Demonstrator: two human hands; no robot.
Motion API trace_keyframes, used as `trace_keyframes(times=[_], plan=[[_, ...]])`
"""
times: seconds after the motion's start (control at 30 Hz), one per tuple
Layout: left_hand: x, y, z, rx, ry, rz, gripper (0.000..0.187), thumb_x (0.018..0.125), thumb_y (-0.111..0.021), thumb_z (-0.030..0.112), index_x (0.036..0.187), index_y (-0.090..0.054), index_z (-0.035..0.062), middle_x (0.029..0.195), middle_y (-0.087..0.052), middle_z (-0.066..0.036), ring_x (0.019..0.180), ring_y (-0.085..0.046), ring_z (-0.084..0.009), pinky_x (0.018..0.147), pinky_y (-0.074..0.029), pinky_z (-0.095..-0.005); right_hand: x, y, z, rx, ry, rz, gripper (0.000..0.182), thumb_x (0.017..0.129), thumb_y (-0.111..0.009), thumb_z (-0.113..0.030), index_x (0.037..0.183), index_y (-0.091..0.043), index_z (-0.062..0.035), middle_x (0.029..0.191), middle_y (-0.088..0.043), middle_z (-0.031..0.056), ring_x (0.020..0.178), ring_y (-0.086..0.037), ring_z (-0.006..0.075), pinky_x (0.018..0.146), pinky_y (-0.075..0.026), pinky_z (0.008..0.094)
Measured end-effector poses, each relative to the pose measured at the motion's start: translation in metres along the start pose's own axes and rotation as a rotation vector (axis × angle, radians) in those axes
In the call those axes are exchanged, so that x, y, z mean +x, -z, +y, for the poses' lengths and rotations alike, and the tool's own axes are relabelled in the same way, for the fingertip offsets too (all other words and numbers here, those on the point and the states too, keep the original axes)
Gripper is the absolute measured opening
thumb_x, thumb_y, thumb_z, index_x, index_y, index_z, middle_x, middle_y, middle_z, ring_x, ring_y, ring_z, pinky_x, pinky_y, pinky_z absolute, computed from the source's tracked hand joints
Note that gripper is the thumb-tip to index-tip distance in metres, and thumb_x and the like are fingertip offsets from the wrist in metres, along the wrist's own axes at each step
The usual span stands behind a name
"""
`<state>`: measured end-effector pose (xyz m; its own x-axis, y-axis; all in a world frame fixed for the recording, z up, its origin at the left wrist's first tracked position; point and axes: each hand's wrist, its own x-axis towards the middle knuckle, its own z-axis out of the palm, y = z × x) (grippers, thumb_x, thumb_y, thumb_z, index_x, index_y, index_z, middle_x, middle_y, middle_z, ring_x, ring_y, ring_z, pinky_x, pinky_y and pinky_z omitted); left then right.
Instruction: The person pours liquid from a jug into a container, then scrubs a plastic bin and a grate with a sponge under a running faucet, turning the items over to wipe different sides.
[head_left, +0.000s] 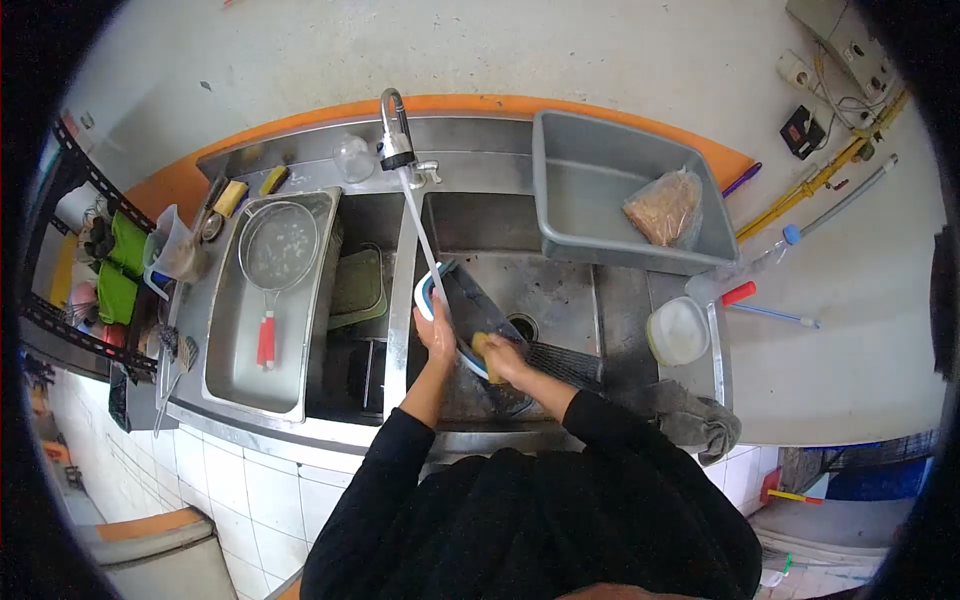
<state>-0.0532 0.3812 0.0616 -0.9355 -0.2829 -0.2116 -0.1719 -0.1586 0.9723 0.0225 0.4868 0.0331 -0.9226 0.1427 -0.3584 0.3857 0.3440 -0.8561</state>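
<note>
Over the right sink basin (pixel 575 285), my left hand (pixel 437 335) grips a plastic container with a white and blue rim (pixel 422 298), held tilted. My right hand (pixel 508 362) is closed around a yellow sponge (pixel 482 344) and presses it against the container's near side. Water from the curved faucet (pixel 397 150) streams down onto the container. Below my right hand lies a dark ridged piece (pixel 565 365) in the basin. The container's inside is partly hidden by the water and my hands.
A steel pan (pixel 225 350) with a red-handled strainer (pixel 267 335) sits left. At the back right stands a grey bin (pixel 580 180) holding a bagged brown item (pixel 665 208). A white tub (pixel 679 332) and a grey cloth (pixel 690 415) are at the right edge.
</note>
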Motion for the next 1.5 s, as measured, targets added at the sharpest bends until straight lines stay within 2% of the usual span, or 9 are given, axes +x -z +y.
trace_keyframes(times=[0.1,0.23,0.3,0.33,0.47,0.6,0.83,1.03,1.5], plan=[[-0.012,-0.003,-0.006,-0.138,0.014,-0.054,0.047,0.079,-0.059,0.04,0.103,-0.05,0.0008,0.093,-0.055,-0.008,0.084,-0.049,-0.0149,0.075,-0.04,-0.0291,0.018,-0.006,-0.034,0.441,0.075,-0.1,0.027,0.089,-0.041,-0.026,0.096,-0.052,-0.0031,0.082,-0.056,0.0084,0.077,-0.051,0.0152,0.068,-0.039,0.0286],[0.005,0.003,-0.008,-0.073,-0.018,-0.054,0.051,0.082,-0.054,0.043,0.108,-0.048,-0.0001,0.097,-0.054,-0.008,0.087,-0.05,-0.0171,0.078,-0.039,-0.0291,0.01,0.007,-0.045,0.422,0.071,-0.169,0.028,0.09,-0.039,-0.026,0.097,-0.051,-0.0014,0.08,-0.055,0.0063,0.078,-0.049,0.0129,0.07,-0.039,0.0279],[-0.003,0.004,0.018,-0.17,0.042,-0.048,0.053,0.083,-0.052,0.044,0.111,-0.047,-0.0009,0.102,-0.054,-0.009,0.092,-0.05,-0.0186,0.082,-0.038,-0.0295,-0.008,0.016,-0.039,0.05,0.32,-0.155,0.029,0.09,-0.038,-0.029,0.098,-0.051,-0.0033,0.084,-0.057,0.0105,0.081,-0.054,0.0183,0.071,-0.04,0.0307],[0.0,0.007,0.015,-0.223,0.053,-0.082,0.054,0.081,-0.052,0.046,0.111,-0.048,0.0012,0.103,-0.052,-0.008,0.093,-0.048,-0.0188,0.083,-0.038,-0.0312,-0.008,0.016,-0.024,-0.103,0.268,-0.155,0.028,0.089,-0.038,-0.028,0.101,-0.051,-0.0062,0.091,-0.058,0.015,0.085,-0.057,0.0273,0.072,-0.043,0.0354],[-0.007,0.009,0.019,-0.122,-0.037,-0.138,0.053,0.081,-0.054,0.044,0.112,-0.048,0.0013,0.106,-0.051,-0.009,0.095,-0.047,-0.0192,0.086,-0.035,-0.032,-0.033,0.047,-0.029,-0.617,0.25,-0.289,0.024,0.084,-0.043,-0.023,0.103,-0.051,-0.0097,0.099,-0.054,0.0171,0.083,-0.056,0.0344,0.072,-0.043,0.0439],[-0.011,0.001,0.024,0.1,-0.191,-0.15,0.051,0.08,-0.057,0.04,0.109,-0.05,-0.0007,0.102,-0.054,-0.012,0.095,-0.05,-0.0221,0.085,-0.036,-0.0327,-0.024,0.045,-0.036,-0.817,0.544,0.308,0.022,0.078,-0.047,-0.014,0.098,-0.054,-0.0119,0.105,-0.046,0.0076,0.083,-0.053,0.0291,0.071,-0.041,0.0419],[-0.008,0.0,0.033,0.324,-0.155,-0.009,0.061,0.075,-0.056,0.052,0.103,-0.051,-0.0016,0.094,-0.058,-0.017,0.092,-0.055,-0.0301,0.082,-0.039,-0.0363,-0.006,0.048,-0.01,-1.371,0.92,0.401,0.039,0.075,-0.049,-0.018,0.114,-0.049,-0.0104,0.11,-0.046,0.0042,0.096,-0.043,0.021,0.074,-0.036,0.0309],[-0.013,0.006,0.026,0.311,-0.081,0.021,0.064,0.072,-0.054,0.059,0.099,-0.053,0.0006,0.092,-0.058,-0.02,0.09,-0.055,-0.033,0.081,-0.04,-0.0398,-0.007,0.06,0.002,-1.128,0.912,0.156,0.046,0.072,-0.054,-0.021,0.116,-0.048,-0.0089,0.11,-0.046,0.0055,0.094,-0.042,0.0215,0.076,-0.036,0.033],[-0.031,0.004,0.035,0.504,0.01,0.03,0.071,0.072,-0.05,0.062,0.106,-0.048,0.0006,0.097,-0.056,-0.021,0.094,-0.053,-0.0364,0.083,-0.038,-0.0426,-0.024,0.073,-0.031,-0.998,0.567,0.263,0.024,0.071,-0.056,-0.025,0.088,-0.059,-0.0083,0.095,-0.046,0.0081,0.094,-0.044,0.0246,0.075,-0.038,0.038]])
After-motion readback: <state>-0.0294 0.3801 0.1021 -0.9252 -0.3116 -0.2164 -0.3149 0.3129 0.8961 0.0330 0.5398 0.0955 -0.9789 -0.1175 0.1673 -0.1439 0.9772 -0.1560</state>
